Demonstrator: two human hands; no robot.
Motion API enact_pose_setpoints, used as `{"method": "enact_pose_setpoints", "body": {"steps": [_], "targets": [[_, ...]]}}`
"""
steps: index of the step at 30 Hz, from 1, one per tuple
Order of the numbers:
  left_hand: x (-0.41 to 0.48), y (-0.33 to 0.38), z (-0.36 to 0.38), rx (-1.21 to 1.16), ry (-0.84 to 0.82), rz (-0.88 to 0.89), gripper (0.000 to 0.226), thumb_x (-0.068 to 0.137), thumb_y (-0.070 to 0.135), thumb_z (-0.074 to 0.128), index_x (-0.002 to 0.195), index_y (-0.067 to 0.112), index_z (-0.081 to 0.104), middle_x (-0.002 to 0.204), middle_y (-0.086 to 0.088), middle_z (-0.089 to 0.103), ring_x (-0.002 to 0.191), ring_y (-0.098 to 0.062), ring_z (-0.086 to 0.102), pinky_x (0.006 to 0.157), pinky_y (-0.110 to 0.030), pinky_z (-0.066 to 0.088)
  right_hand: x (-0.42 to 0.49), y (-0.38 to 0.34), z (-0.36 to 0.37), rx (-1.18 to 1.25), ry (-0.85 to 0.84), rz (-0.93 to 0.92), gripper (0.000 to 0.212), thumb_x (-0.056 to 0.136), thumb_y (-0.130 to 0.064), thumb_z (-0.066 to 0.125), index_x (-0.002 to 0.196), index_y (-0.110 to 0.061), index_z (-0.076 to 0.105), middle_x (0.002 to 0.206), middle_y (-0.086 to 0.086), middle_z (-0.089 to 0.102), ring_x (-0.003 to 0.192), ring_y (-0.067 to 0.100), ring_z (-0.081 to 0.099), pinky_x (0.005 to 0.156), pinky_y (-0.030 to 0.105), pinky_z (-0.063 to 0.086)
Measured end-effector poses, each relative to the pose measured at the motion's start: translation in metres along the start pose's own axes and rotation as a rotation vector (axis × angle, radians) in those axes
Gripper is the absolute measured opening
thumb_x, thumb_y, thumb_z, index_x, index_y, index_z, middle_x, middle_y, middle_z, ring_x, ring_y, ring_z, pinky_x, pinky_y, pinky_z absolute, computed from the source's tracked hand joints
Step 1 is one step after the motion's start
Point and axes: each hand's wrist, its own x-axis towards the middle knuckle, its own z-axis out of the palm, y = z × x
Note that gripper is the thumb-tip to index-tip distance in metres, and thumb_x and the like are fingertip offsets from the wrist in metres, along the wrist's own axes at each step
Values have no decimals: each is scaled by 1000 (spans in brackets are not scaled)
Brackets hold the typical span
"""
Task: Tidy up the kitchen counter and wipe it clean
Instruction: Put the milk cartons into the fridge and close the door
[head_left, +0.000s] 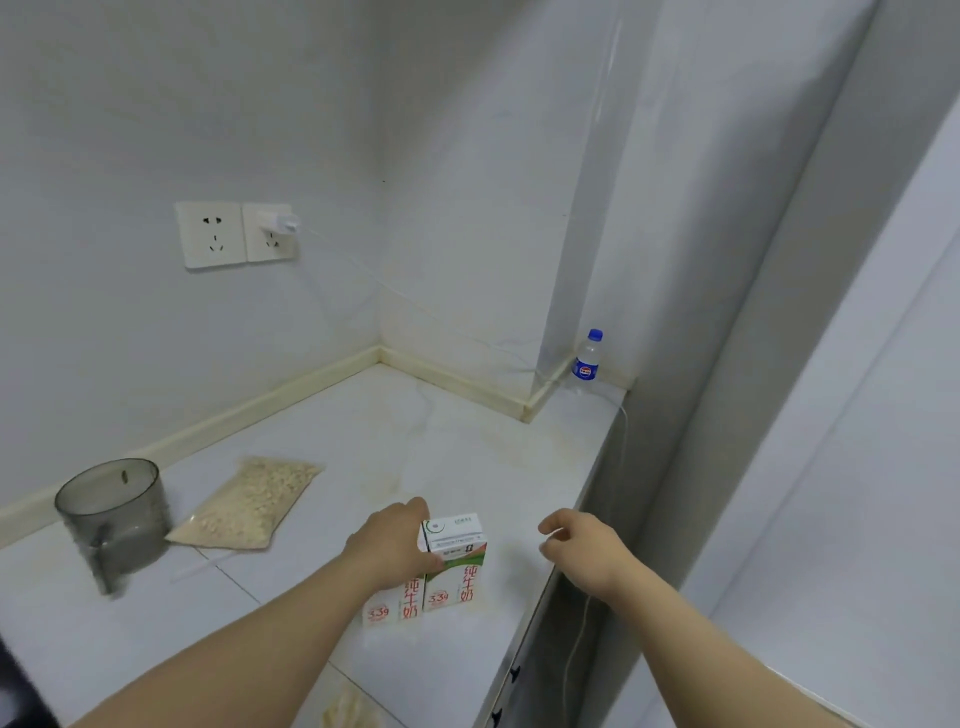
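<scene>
A single wide-angle head view looks forward and steeply down from close above the desk (467, 447), facing its far wall corner at frame centre, both forearms entering from the bottom edge, lines bowed toward the right side.

Counted on the pale marble-look counter (322, 431): two white milk cartons with red lettering (447, 571), one clear bag of beige grains (249, 504), one smoky-grey transparent round container (114, 514), one blue-capped plastic water bottle (587, 361). Two white wall sockets (236, 234) are noted.
</scene>
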Motion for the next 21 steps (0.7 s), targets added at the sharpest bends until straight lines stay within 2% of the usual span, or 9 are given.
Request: {"method": "enact_pose_setpoints", "body": {"steps": [3, 5, 6, 8, 10, 13, 17, 18, 21], "targets": [[-3, 7, -1, 136, -53, -44, 60, 82, 46, 61, 131, 25, 35, 132, -1, 41, 123, -23, 41, 99, -46, 34, -1, 1, -6, -6, 39, 2, 33, 95, -15, 45, 128, -12, 51, 125, 6, 56, 94, 14, 51, 80, 20, 39], [-8, 21, -6, 208, 70, 24, 69, 83, 49, 56, 142, 30, 24, 146, 1, 27, 138, -23, 22, 110, -54, 17, -4, 4, -12, 1, 94, 8, 33, 95, -15, 45, 126, -12, 53, 124, 6, 57, 92, 14, 51, 81, 20, 40], [-11, 36, -10, 194, 174, 111, 65, 87, 47, 53, 142, 30, 24, 147, 2, 26, 139, -21, 20, 112, -50, 15, -7, 8, -16, 16, 143, 14, 32, 95, -15, 44, 125, -12, 53, 123, 6, 58, 92, 14, 51, 80, 21, 41], [-13, 71, -17, 14, 327, 299, 46, 93, 34, 48, 137, 27, 36, 141, 2, 38, 132, -17, 32, 109, -35, 26, -18, 15, -27, 47, 272, 30, 30, 94, -14, 44, 122, -12, 56, 120, 5, 60, 90, 14, 50, 79, 23, 41], [-14, 112, -20, -256, 344, 428, 30, 95, 21, 47, 125, 21, 51, 127, 0, 52, 116, -14, 47, 96, -24, 37, -31, 23, -39, 80, 440, 65, 28, 94, -15, 44, 118, -13, 57, 116, 5, 61, 89, 14, 48, 79, 25, 41], [-12, 180, -19, -526, 245, 490, 25, 95, 13, 45, 117, 17, 57, 120, -3, 59, 101, -13, 54, 88, -23, 42, -58, 40, -64, 125, 660, 133, 26, 95, -17, 42, 116, -14, 57, 113, 6, 64, 87, 17, 50, 76, 26, 41], [-20, 259, -20, -705, 21, 590, 53, 96, 16, 48, 145, 16, 29, 150, -5, 35, 134, -18, 37, 108, -31, 32, -95, 63, -94, 145, 773, 200, 31, 97, -17, 42, 126, -14, 51, 119, 6, 60, 98, 20, 56, 76, 24, 40], [-20, 269, -21, -751, -26, 588, 57, 96, 16, 48, 147, 16, 23, 152, -5, 31, 136, -19, 35, 109, -33, 31, -99, 65, -98, 146, 768, 205, 32, 96, -17, 42, 128, -14, 50, 120, 5, 60, 97, 19, 55, 77, 24, 40], [-23, 294, -19, -935, -188, 532, 48, 98, 17, 44, 143, 11, 29, 141, -6, 45, 113, -16, 47, 94, -30, 38, -117, 78, -105, 191, 784, 223, 34, 93, -16, 42, 126, -15, 51, 110, 2, 59, 87, 18, 52, 73, 26, 42]]}}
